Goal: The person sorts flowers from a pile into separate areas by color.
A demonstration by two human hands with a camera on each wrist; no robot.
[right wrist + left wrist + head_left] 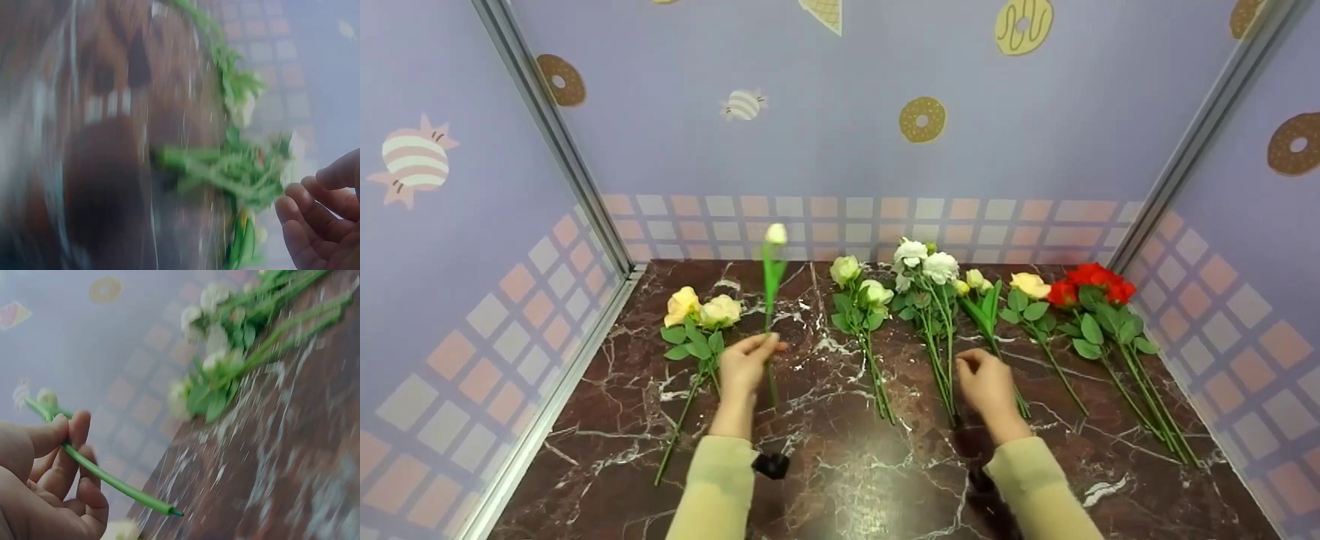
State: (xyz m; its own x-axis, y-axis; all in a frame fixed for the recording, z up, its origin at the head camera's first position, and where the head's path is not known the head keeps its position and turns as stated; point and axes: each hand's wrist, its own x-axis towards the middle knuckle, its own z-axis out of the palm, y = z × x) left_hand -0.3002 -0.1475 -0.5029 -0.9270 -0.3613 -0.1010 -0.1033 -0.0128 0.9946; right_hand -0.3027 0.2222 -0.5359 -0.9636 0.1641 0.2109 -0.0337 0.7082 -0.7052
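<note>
My left hand (744, 369) pinches the green stem of a single white tulip (772, 279) between thumb and fingers. The tulip stands nearly upright above the table, its bloom at the top. In the left wrist view the lower stem (118, 484) sticks out below my fingers. My right hand (988, 384) hovers with loosely curled fingers and holds nothing. Just left of it lie the stems of white many-petalled flowers (926, 268); a small bunch of white tulips (984, 307) lies partly behind it. Motion blurs the right wrist view.
Yellow and cream roses (701, 309) lie at left, two pale green-white roses (861, 289) near the middle. A yellow rose (1030, 285) and red flowers (1099, 283) lie at right. Patterned walls (840, 150) enclose the dark marbled table (840, 457) at the back and sides.
</note>
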